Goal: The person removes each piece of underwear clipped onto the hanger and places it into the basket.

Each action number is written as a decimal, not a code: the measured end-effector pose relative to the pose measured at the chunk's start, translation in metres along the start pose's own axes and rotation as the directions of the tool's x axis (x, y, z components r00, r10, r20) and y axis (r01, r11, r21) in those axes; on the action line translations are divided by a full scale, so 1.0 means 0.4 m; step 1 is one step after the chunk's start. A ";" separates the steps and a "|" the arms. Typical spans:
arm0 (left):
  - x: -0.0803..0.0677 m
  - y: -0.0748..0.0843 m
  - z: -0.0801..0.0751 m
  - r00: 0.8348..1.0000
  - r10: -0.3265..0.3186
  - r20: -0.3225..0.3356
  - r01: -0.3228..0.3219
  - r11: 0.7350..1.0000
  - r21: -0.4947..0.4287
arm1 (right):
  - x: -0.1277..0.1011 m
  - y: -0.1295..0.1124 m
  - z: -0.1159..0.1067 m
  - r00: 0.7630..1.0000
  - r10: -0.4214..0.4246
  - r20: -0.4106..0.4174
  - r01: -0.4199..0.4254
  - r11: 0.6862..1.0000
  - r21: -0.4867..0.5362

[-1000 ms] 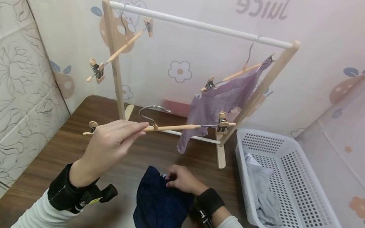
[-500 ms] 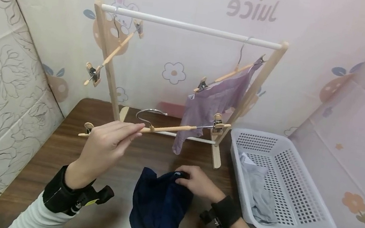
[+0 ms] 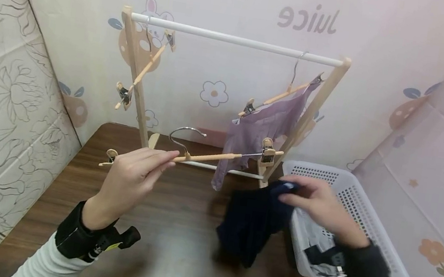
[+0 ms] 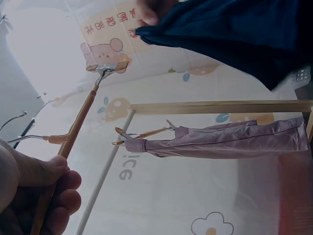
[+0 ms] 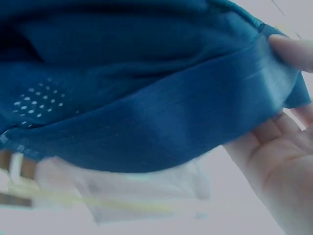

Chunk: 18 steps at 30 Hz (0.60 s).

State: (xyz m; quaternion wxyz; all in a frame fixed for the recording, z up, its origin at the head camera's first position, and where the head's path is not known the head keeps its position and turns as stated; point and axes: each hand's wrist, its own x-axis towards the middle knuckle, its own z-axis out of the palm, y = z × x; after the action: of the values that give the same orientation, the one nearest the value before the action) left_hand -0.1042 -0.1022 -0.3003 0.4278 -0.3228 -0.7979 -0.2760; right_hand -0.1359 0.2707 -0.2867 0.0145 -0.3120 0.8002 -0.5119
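Now the right hand has lifted the navy cloth off the table, pinching its edge so it hangs beside the basket. Farther out, the left hand still grips the clip hanger before the rack, ready for clipping.

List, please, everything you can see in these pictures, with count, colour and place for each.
Drying rack: one, wood posts with white bar, back of the table.
Table: one, dark brown wood.
Clip hangers: three, wood; one empty at the rack's left, one bearing the purple garment, one in the left hand.
Purple garment: one, rack's right.
Navy garment: one, lifted in the right hand.
Basket: one, white, right; grey cloth inside.
Left hand: holds the hanger.
Right hand: pinches the navy garment.
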 end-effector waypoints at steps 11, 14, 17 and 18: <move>-0.001 -0.006 0.012 1.000 0.002 0.006 -0.002 1.000 -0.006 | -0.123 -0.044 -0.365 0.992 -0.082 -0.093 0.102 0.968 0.231; -0.001 -0.007 0.014 1.000 0.007 0.008 -0.007 1.000 -0.002 | -0.164 -0.039 -0.454 0.994 -0.078 -0.074 0.089 0.983 0.159; -0.002 -0.007 0.012 1.000 0.011 0.002 -0.011 1.000 0.011 | -0.183 -0.032 -0.495 0.997 0.010 -0.071 -0.013 0.999 -0.039; -0.003 -0.007 0.010 1.000 0.011 -0.004 -0.011 1.000 0.014 | -0.181 -0.027 -0.498 0.996 0.067 -0.054 -0.072 0.992 -0.105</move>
State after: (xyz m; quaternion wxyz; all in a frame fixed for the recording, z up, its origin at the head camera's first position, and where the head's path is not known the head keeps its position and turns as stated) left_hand -0.1078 -0.1014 -0.3036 0.4332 -0.3234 -0.7972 -0.2687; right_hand -0.1405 0.4662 -0.2045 -0.0046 -0.2713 0.8370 -0.4752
